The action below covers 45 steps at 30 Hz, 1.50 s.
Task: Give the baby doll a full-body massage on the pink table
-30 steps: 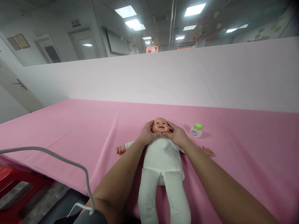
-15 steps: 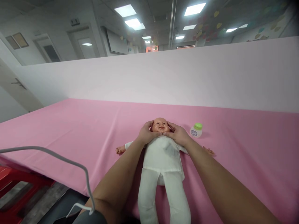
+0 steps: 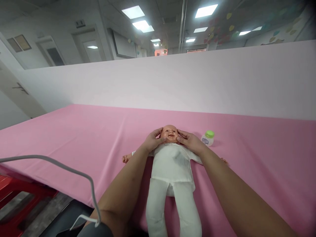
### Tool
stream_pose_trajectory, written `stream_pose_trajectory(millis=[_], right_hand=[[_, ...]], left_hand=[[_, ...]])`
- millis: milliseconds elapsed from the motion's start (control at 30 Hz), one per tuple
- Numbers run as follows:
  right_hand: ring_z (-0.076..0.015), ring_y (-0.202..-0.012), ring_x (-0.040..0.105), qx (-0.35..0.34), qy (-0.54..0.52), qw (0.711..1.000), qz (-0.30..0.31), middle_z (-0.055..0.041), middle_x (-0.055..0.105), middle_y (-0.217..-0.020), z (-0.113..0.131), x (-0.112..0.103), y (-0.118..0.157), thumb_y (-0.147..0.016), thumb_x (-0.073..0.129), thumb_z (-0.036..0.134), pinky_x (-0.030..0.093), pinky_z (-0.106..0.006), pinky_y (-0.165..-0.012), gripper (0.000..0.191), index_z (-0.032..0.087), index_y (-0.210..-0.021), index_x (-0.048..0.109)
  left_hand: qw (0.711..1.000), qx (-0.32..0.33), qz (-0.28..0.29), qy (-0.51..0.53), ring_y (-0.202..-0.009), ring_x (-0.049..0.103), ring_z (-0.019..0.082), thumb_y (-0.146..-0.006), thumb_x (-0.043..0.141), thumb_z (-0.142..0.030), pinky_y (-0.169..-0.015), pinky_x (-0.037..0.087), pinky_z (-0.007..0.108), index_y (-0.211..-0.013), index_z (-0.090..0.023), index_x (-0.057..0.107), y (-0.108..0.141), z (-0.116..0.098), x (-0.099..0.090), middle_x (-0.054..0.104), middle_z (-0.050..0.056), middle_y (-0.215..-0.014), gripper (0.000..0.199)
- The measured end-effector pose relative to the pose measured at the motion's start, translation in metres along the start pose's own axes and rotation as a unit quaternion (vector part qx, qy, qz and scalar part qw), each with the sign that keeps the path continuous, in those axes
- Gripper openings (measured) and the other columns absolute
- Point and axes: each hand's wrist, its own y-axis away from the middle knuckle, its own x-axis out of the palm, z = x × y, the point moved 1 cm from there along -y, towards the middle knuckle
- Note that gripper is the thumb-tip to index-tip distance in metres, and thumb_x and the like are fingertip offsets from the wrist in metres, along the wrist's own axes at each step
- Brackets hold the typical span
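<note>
A baby doll [image 3: 172, 164] in white top and trousers lies on its back, its head towards the far side. My left hand [image 3: 153, 141] cups the left side of the doll's head, thumb along the cheek and fingers at the temple. On the other side, my right hand [image 3: 191, 141] holds the head the same way, its thumb by the jaw. The doll's face shows between my two thumbs. Both of its arms stretch out sideways, partly covered by my forearms.
A small clear jar with a green lid [image 3: 209, 134] stands right of my right hand. Pink cloth [image 3: 86, 138] covers the table, with a white wall [image 3: 172, 82] behind. A grey cable [image 3: 61, 167] arcs across the lower left, above a red stool [image 3: 22, 194].
My thumbs have slid apart, from the doll's chin out to its cheeks. Both hands have shifted slightly outward, and the doll has stayed in place.
</note>
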Motion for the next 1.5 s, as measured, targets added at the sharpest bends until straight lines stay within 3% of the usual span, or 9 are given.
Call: stream_pose_trajectory(millis=[133,267,567,800,1000,1167,1333,1500], right_hand=[[-0.0337,-0.134,0.062,-0.003,0.052,0.998,-0.048,-0.0071,0.065,-0.147,0.007,0.014,0.001,-0.074,0.090,0.052,0.048,-0.048,-0.115,0.089,0.028,-0.153,0.055],[-0.0352,-0.131,0.064,0.015,0.141,0.987,-0.082,-0.0087,0.067,-0.144,0.010,0.022,0.001,-0.073,0.089,0.060,0.049,-0.050,-0.114,0.099,0.026,-0.157,0.049],[-0.0333,-0.124,0.069,0.008,0.127,0.989,-0.070,-0.0062,0.072,-0.137,0.013,0.020,0.003,-0.073,0.090,0.053,0.054,-0.049,-0.108,0.089,0.031,-0.152,0.055],[-0.0299,-0.127,0.067,-0.015,0.083,0.996,-0.023,-0.0050,0.068,-0.143,0.016,0.012,0.005,-0.082,0.083,0.039,0.052,-0.048,-0.111,0.071,0.030,-0.149,0.059],[-0.0298,-0.139,0.058,-0.009,0.053,0.999,0.003,-0.0037,0.062,-0.151,0.000,0.000,-0.002,-0.090,0.076,0.040,0.040,-0.052,-0.122,0.066,0.030,-0.151,0.056],[-0.0309,-0.140,0.057,-0.005,0.016,1.000,0.016,-0.0045,0.060,-0.152,0.001,-0.002,0.000,-0.093,0.073,0.050,0.041,-0.051,-0.122,0.059,0.029,-0.147,0.061],[-0.0318,-0.144,0.053,-0.010,0.014,1.000,-0.007,-0.0065,0.056,-0.156,0.010,0.006,0.003,-0.081,0.085,0.050,0.044,-0.049,-0.120,0.080,0.027,-0.152,0.055],[-0.0329,-0.132,0.064,-0.033,0.087,0.995,-0.047,-0.0071,0.064,-0.148,0.006,0.019,0.000,-0.072,0.091,0.050,0.051,-0.050,-0.112,0.094,0.029,-0.155,0.051]], left_hand=[[0.998,-0.021,-0.005,-0.058,-0.137,0.056,0.038,-0.065,0.095,-0.052,-0.110,0.051,0.052,-0.151,-0.023,0.049,0.000,-0.003,0.008,0.054,0.018,-0.154,0.102],[0.995,-0.009,-0.019,-0.099,-0.135,0.057,0.039,-0.061,0.096,-0.057,-0.109,0.051,0.053,-0.148,-0.021,0.049,0.000,-0.002,0.014,0.054,0.019,-0.152,0.105],[0.992,-0.016,-0.034,-0.123,-0.128,0.061,0.036,-0.059,0.097,-0.058,-0.103,0.055,0.051,-0.141,-0.024,0.052,0.000,-0.003,0.014,0.059,0.016,-0.145,0.099],[0.994,-0.029,-0.013,-0.103,-0.127,0.063,0.033,-0.067,0.096,-0.042,-0.102,0.056,0.048,-0.142,-0.024,0.053,0.002,-0.009,0.007,0.059,0.015,-0.147,0.088],[0.998,-0.034,0.038,-0.030,-0.140,0.054,0.035,-0.077,0.089,-0.048,-0.112,0.049,0.052,-0.150,-0.023,0.050,-0.002,0.003,-0.007,0.056,0.018,-0.152,0.086],[0.998,-0.017,0.057,0.036,-0.141,0.054,0.036,-0.081,0.084,-0.052,-0.115,0.046,0.054,-0.150,-0.024,0.054,-0.005,0.011,-0.012,0.057,0.016,-0.152,0.080],[0.999,-0.035,0.040,0.012,-0.138,0.056,0.036,-0.080,0.085,-0.054,-0.110,0.051,0.053,-0.150,-0.025,0.053,-0.001,0.003,-0.008,0.057,0.016,-0.152,0.082],[0.996,-0.016,-0.021,-0.081,-0.135,0.057,0.037,-0.069,0.093,-0.052,-0.108,0.052,0.052,-0.151,-0.024,0.049,0.002,-0.004,0.005,0.056,0.017,-0.151,0.097]])
